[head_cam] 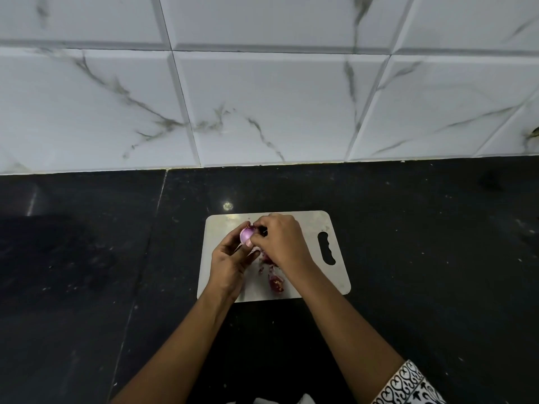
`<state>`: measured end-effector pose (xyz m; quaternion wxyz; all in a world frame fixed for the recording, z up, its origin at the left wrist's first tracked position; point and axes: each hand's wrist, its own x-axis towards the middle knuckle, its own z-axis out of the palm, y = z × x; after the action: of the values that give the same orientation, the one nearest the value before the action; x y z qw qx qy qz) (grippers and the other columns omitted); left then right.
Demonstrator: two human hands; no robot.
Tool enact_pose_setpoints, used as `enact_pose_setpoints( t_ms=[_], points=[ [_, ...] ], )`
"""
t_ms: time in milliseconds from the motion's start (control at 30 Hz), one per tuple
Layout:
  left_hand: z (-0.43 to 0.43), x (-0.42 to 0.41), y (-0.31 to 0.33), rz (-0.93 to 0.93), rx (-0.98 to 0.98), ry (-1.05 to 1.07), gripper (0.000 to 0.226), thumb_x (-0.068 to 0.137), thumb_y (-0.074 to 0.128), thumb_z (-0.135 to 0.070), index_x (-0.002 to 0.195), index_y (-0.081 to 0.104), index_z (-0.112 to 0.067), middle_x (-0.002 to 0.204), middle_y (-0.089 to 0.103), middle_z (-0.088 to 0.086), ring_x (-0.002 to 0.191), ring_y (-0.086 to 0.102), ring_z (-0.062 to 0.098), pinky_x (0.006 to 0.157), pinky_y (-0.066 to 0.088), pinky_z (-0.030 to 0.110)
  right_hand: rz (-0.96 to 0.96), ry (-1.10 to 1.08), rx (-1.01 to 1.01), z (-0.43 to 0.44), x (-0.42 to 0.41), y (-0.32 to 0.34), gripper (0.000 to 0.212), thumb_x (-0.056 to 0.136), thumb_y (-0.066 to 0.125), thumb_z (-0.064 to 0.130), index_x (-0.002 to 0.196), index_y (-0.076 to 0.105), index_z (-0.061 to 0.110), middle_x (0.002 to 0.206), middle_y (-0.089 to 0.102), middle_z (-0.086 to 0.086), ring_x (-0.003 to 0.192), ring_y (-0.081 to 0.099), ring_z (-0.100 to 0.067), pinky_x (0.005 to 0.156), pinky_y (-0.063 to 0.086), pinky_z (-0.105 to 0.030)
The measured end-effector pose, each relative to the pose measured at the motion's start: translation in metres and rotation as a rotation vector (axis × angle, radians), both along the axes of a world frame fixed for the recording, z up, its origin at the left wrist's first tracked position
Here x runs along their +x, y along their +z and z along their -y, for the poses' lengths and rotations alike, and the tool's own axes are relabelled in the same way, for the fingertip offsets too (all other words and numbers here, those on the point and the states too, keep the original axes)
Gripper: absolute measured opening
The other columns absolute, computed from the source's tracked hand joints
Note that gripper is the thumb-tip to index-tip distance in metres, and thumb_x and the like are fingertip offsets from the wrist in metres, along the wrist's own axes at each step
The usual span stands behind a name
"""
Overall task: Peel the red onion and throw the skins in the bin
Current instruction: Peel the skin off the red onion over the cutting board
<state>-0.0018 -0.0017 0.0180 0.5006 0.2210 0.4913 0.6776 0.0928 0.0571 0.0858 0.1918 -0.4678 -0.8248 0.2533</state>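
We look down on a black polished tabletop, speckled and glossy, which meets a wall of white marble-veined tiles with bevelled edges. On it lies a pale, flat cutting board, rectangular with rounded corners and a slotted handle at its right end; we judge it sits there to catch the mess and keep it off the stone.

Both our hands work above the board's far left part. Our left hand cups the red onion from below, its grip closed around the bulb to steady it. The onion shows a smooth, pale purple curve, so its outer layers seem largely off there. Our right hand comes over from the right, its grip narrow, fingertips pinched at the onion's top, apparently on a strip of skin, though we cannot tell exactly what it holds.

Below the hands, dark red papery skins lie crumpled on the board. No bin is in view.
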Motion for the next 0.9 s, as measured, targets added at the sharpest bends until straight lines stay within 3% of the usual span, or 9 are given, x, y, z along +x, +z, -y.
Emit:
enact_pose_setpoints(
  t_ms=[300,400,500,600,667,767,833,900],
  points=[
    [0.001,-0.003,-0.005,0.076,-0.007,-0.027,0.031,0.087,0.054,-0.003,0.111,0.063,-0.020,0.106,0.070,-0.001,0.096,0.066,0.014,0.069,0.053,0.021,-0.065,-0.037,0.005,-0.002,-0.001,-0.008,0.025,0.082,0.069,0.027,0.098,0.069,0.008,0.095,0.071,-0.009,0.083,0.064,-0.018,0.075,0.052,-0.025],
    [0.001,-0.002,-0.008,0.127,-0.001,-0.030,0.030,0.084,0.056,-0.004,0.110,0.064,-0.017,0.107,0.069,0.001,0.095,0.066,0.014,0.067,0.054,0.021,-0.084,-0.085,-0.009,-0.004,0.000,-0.011,0.018,0.082,0.068,0.021,0.095,0.070,0.008,0.091,0.071,-0.008,0.077,0.063,-0.014,0.068,0.050,-0.019],
    [0.003,-0.003,-0.010,0.200,0.040,-0.042,0.045,0.062,0.080,-0.021,0.106,0.068,-0.017,0.101,0.073,0.002,0.089,0.069,0.014,0.065,0.055,0.022,-0.166,-0.123,-0.109,-0.007,0.005,-0.014,0.014,0.081,0.069,0.017,0.092,0.072,0.010,0.086,0.072,-0.005,0.071,0.059,-0.007,0.059,0.043,-0.008],
    [0.002,-0.005,-0.015,0.264,0.053,-0.064,0.075,0.037,0.094,-0.035,0.105,0.070,-0.015,0.100,0.073,0.004,0.083,0.070,0.013,0.063,0.056,0.021,-0.227,-0.141,-0.186,-0.008,0.006,-0.020,0.014,0.081,0.069,0.015,0.093,0.073,0.010,0.086,0.072,-0.003,0.073,0.063,-0.007,0.062,0.049,-0.012],
    [0.002,-0.006,-0.018,0.313,0.071,-0.065,0.070,0.032,0.095,-0.034,0.097,0.075,-0.017,0.097,0.074,0.004,0.078,0.071,0.012,0.060,0.056,0.020,-0.279,-0.191,-0.255,-0.009,0.006,-0.023,0.014,0.082,0.067,0.014,0.095,0.072,0.009,0.088,0.071,-0.002,0.075,0.065,-0.009,0.066,0.053,-0.017],
    [0.002,-0.006,-0.017,0.380,0.074,-0.059,0.070,0.030,0.096,-0.032,0.095,0.076,-0.017,0.094,0.074,0.005,0.075,0.071,0.012,0.057,0.057,0.020,-0.522,-0.350,-0.534,-0.019,0.015,-0.024,0.009,0.085,0.064,0.007,0.090,0.070,0.006,0.088,0.071,-0.011,0.071,0.068,-0.011,0.064,0.057,-0.022],
    [0.004,-0.006,-0.016,0.410,0.064,-0.045,0.083,0.029,0.097,-0.032,0.104,0.068,-0.013,0.095,0.074,0.005,0.077,0.072,0.013,0.058,0.057,0.020,-0.451,-0.345,-0.506,-0.024,0.022,-0.028,0.012,0.086,0.062,0.006,0.095,0.070,0.005,0.090,0.071,-0.012,0.066,0.068,-0.009,0.061,0.057,-0.022],
    [0.003,-0.006,-0.014,0.425,0.058,-0.028,0.090,0.029,0.096,-0.033,0.109,0.062,-0.010,0.095,0.075,0.005,0.080,0.072,0.013,0.060,0.057,0.021,-0.206,-0.235,-0.386,-0.025,0.028,-0.028,0.021,0.089,0.058,0.011,0.107,0.068,0.010,0.101,0.071,-0.010,0.067,0.068,-0.008,0.069,0.058,-0.028]
  ],
)
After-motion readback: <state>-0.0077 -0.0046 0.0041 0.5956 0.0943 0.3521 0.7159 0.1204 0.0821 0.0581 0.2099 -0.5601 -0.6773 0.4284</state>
